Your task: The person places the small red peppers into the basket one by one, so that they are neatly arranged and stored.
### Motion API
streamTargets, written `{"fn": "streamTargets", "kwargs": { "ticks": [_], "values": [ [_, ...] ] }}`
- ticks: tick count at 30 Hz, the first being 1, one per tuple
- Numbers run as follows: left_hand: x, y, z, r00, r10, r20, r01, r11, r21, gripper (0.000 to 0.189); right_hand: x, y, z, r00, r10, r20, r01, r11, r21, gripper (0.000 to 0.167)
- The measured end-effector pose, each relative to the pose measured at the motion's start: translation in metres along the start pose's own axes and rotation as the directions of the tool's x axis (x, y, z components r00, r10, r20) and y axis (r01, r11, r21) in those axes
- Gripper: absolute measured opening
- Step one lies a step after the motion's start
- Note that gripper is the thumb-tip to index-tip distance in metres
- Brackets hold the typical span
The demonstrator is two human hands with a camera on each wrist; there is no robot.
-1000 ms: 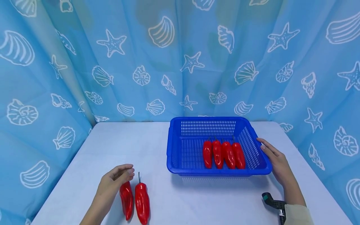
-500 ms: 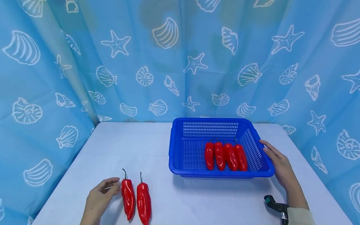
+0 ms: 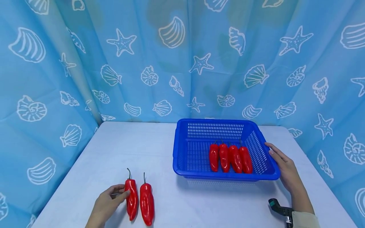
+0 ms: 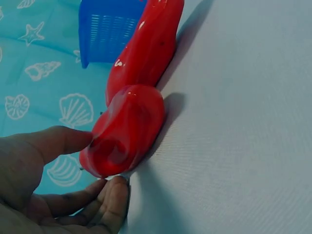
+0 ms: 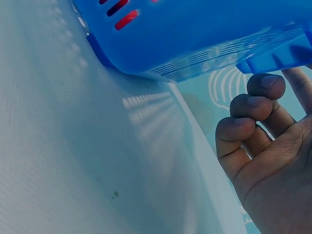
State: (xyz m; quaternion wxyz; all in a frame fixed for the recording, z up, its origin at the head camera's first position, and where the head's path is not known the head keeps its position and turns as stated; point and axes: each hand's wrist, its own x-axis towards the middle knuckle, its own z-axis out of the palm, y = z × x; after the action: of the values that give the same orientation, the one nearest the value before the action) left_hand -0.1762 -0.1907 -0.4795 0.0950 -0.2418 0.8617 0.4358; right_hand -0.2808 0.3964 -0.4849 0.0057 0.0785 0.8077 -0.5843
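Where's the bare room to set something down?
The white tabletop is bare left of the blue basket, beyond the two loose red peppers, and in front of the basket, right of those peppers. Inside, the left end is free; four peppers crowd its middle and right. Tight too: around the left hand and by the right hand at the basket.

Red peppers [image 3: 146,204], blue seashell-print curtain [image 3: 182,69]

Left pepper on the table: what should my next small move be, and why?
I'd probably firm the left hand's grip on the left pepper before lifting: the left wrist view shows its thumb against one side and fingertips near the underside, while the pepper lies on the table, outside the basket.
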Motion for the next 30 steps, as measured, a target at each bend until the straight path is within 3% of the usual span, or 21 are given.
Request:
{"fn": "streamTargets", "kwargs": {
  "ticks": [16,30],
  "values": [
    [0.0008,0.0009,-0.0016,1.0,-0.02,-0.015,0.02,1.0,-0.002,0.068,-0.0013,0.0007,0.0007,1.0,-0.03,-0.005,0.03,0.999,0.013,0.061],
    [0.0009,0.0037,-0.0061,0.997,-0.073,0.027,0.076,0.991,-0.107,0.072,-0.0013,0.001,0.0,0.999,-0.032,-0.006,0.032,0.999,-0.002,0.063]
  ]
}}
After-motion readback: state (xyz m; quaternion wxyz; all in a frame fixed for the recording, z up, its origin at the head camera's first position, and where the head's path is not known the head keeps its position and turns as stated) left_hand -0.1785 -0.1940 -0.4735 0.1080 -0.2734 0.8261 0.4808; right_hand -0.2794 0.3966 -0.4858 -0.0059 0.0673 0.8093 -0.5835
